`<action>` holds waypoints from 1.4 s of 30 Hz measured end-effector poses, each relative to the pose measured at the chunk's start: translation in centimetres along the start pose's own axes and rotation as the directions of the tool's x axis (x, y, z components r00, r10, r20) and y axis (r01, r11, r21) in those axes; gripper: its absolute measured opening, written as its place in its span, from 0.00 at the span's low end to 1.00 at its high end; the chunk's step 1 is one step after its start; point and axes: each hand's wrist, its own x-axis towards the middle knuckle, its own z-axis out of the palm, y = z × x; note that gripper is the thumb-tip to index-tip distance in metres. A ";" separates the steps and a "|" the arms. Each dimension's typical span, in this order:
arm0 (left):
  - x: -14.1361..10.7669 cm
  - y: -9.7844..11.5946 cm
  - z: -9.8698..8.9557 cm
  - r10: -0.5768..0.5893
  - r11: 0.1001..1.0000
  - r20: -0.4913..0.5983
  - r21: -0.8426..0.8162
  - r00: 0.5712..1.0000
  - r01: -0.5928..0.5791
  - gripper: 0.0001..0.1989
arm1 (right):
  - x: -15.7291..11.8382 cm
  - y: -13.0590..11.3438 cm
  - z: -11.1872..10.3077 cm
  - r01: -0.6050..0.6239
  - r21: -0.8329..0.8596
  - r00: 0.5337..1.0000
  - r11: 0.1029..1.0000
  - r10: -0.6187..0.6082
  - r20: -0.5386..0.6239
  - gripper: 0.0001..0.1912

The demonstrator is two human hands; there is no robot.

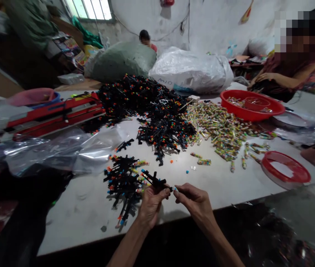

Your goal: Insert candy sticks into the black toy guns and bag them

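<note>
My left hand grips a black toy gun at twelve o'clock, my right hand pinches a tiny bit by its end, and this one looks half done, but I can't tell if the small pile at eleven or big heap beyond is.

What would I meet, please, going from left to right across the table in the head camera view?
Long red device, near pile of black gun-shaped pieces, left hand holding a similar black piece, right hand, round red-rimmed container.
</note>
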 end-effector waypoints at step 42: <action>0.3 7.6 -6.8 0.149 0.902 -0.515 0.420 0.844 0.097 0.21 | 6.1 1.2 0.8 0.265 -0.848 0.959 0.460 -0.213 0.185 0.26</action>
